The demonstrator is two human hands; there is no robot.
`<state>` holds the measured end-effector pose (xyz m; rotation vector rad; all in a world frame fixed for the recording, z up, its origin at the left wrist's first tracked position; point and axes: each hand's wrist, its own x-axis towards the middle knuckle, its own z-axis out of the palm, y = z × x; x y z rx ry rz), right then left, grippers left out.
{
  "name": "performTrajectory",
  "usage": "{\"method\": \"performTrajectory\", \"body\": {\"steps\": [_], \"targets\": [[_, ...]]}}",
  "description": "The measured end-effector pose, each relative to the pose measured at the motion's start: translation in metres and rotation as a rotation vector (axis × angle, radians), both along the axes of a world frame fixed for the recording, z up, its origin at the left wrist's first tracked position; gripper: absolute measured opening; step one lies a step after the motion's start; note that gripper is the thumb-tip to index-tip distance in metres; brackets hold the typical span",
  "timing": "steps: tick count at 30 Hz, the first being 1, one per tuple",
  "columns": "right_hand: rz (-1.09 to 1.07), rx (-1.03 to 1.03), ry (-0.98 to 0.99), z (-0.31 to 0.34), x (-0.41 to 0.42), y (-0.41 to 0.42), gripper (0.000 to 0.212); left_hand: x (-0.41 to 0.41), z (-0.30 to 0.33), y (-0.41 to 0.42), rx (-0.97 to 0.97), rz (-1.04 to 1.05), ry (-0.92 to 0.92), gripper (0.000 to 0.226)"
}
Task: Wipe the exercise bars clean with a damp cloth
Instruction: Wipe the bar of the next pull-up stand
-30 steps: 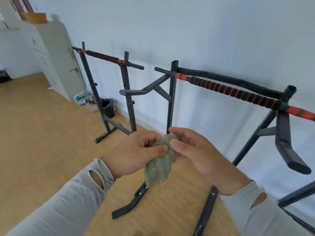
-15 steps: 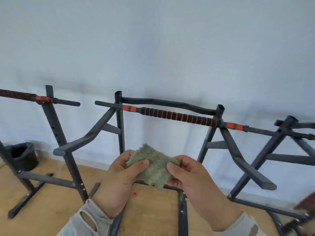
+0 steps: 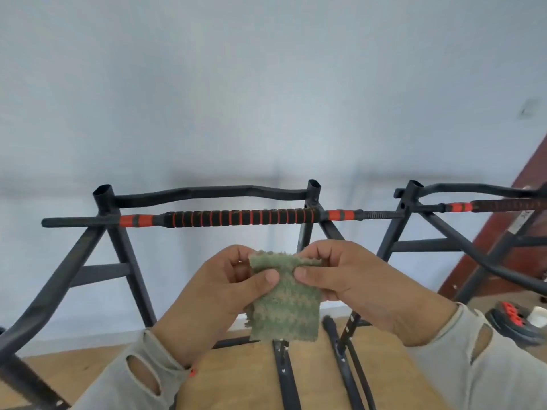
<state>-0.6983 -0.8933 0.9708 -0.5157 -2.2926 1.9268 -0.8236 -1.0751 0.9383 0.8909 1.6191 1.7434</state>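
Observation:
A small green fuzzy cloth (image 3: pixel 284 303) hangs spread between my hands at chest height. My left hand (image 3: pixel 219 294) pinches its upper left corner with thumb and fingers. My right hand (image 3: pixel 352 279) pinches the upper right corner. Just beyond the cloth runs a horizontal exercise bar (image 3: pixel 236 218) with a black and red ribbed grip, mounted on a black steel frame (image 3: pixel 124 255). A bent black bar (image 3: pixel 207 193) runs behind it along the frame's top. The cloth is apart from the bar, below and in front of it.
A second frame (image 3: pixel 414 202) with its own red and black bar (image 3: pixel 497 206) stands to the right. Black floor rails (image 3: pixel 284 377) lie on the wooden floor under my hands. A white wall is close behind. A black and red object (image 3: pixel 515 319) lies at right.
The view has turned right and closer, so the ribbed bar now sits straight ahead. Both hands have spread the cloth flat by its top corners and raised it a little.

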Motion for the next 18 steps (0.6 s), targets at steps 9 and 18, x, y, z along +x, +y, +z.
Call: {"method": "performTrajectory", "body": {"steps": [9,18], "targets": [[0.132,0.203,-0.101,0.004,-0.027,0.098,0.019,-0.029,0.012,0.118,-0.049,-0.062,0.225,0.010],[-0.065,0.117,-0.041,-0.016,-0.047,0.217,0.034,-0.069,0.005,0.235,-0.228,-0.009,0.263,0.020]]}}
